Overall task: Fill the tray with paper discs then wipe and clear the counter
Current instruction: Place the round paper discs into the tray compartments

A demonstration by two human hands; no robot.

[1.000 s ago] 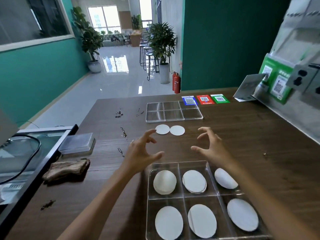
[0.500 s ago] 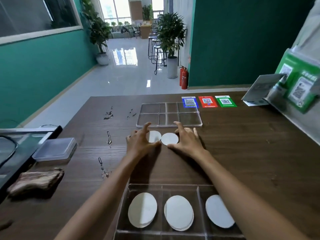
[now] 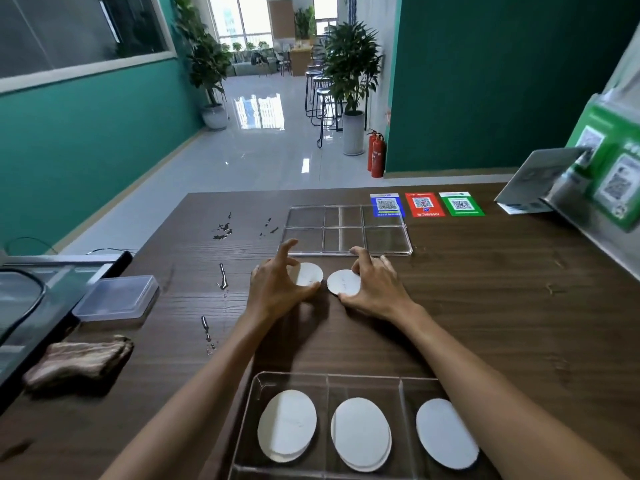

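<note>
Two white paper discs lie side by side on the dark wooden counter. My left hand (image 3: 273, 285) curls over the left disc (image 3: 309, 274), thumb at its near edge and index finger lifted. My right hand (image 3: 375, 285) pinches the right disc (image 3: 344, 282) between the thumb at its near edge and fingertips at its far edge. Close to me stands the clear divided tray (image 3: 256, 386); its three visible compartments hold paper discs (image 3: 287, 424), the left and middle ones stacked. The tray's nearer part is cut off by the frame.
A flat clear divided tray (image 3: 346, 230) lies just beyond my hands. Water drops (image 3: 223, 278) streak the counter at left. A brown cloth (image 3: 76, 358) and a lidded plastic box (image 3: 117, 299) sit at the left edge. QR cards (image 3: 424, 204) and a sign stand (image 3: 540, 178) lie far right.
Both hands went forward from above the near tray to the two loose discs, then their fingers closed round the discs' edges. The view tilted forward, so less of the tray shows.
</note>
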